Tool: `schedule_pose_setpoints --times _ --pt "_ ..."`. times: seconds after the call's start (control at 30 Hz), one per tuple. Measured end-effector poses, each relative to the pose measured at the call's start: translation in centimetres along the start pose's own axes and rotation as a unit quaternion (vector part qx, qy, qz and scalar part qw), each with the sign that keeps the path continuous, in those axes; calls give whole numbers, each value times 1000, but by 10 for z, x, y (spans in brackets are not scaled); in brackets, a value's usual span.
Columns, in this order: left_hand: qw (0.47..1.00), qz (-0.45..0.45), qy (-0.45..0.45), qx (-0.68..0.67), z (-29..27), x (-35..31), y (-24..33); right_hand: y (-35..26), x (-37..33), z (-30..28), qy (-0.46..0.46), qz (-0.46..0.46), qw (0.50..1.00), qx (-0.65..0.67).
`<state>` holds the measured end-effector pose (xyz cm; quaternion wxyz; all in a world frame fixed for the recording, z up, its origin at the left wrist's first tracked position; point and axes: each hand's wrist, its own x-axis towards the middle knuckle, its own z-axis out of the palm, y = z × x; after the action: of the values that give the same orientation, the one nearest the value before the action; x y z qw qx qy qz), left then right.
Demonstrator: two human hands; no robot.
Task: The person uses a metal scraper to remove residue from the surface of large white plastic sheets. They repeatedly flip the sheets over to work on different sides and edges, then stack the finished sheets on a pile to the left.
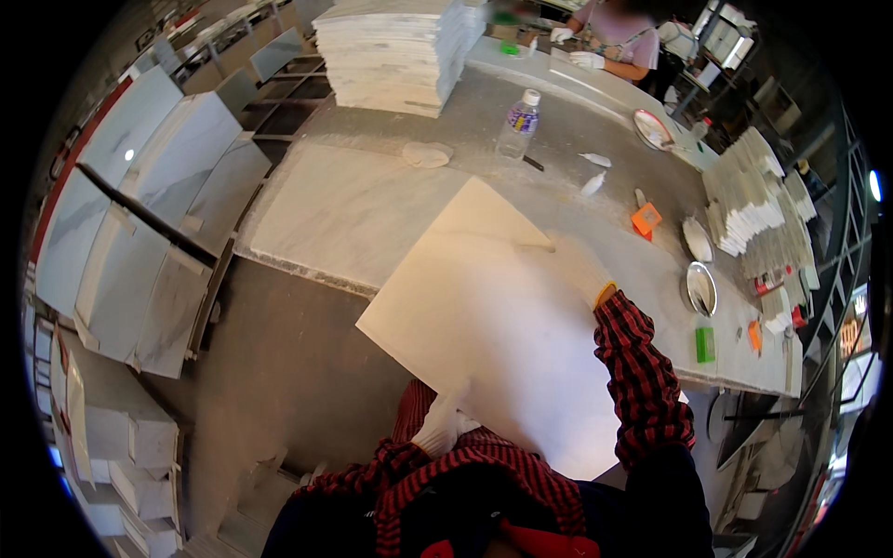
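Note:
A large square white stone tile point(465, 279) is tilted in front of me, one corner pointing away over the worktable and its near part washed out by glare. My left hand point(440, 426), in a white glove, grips its lower left edge close to my body. On the far right edge, my right hand point(579, 268), gloved with a yellow cuff, holds the tile; glare and the pale stone blur its fingers. Beneath the tile's far part lies a pale marble slab point(326, 209) on the table.
A tall stack of tiles point(386, 56) stands at the back. On the table are a plastic bottle point(518, 126), an orange block point(646, 219), a metal bowl point(701, 288) and a green block point(705, 344). Slabs lean on a rack point(223, 288) at left. A co-worker point(619, 37) works across the table.

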<state>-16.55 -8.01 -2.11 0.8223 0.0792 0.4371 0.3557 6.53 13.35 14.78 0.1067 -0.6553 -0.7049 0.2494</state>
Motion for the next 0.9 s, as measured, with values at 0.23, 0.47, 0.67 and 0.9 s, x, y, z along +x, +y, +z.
schedule_pose_setpoints --times 0.23,0.47,0.67,0.9 --pt "990 -32 81 -110 -1 19 -17 -2 57 32 -138 -32 987 74" --pt "991 -52 103 -62 21 33 -4 4 99 52 -122 -89 988 -23" --pt "994 -59 50 -75 1 63 -16 7 113 52 -141 -94 985 -36" --pt "987 -91 90 -93 0 72 -14 5 101 49 -108 -104 988 -30"
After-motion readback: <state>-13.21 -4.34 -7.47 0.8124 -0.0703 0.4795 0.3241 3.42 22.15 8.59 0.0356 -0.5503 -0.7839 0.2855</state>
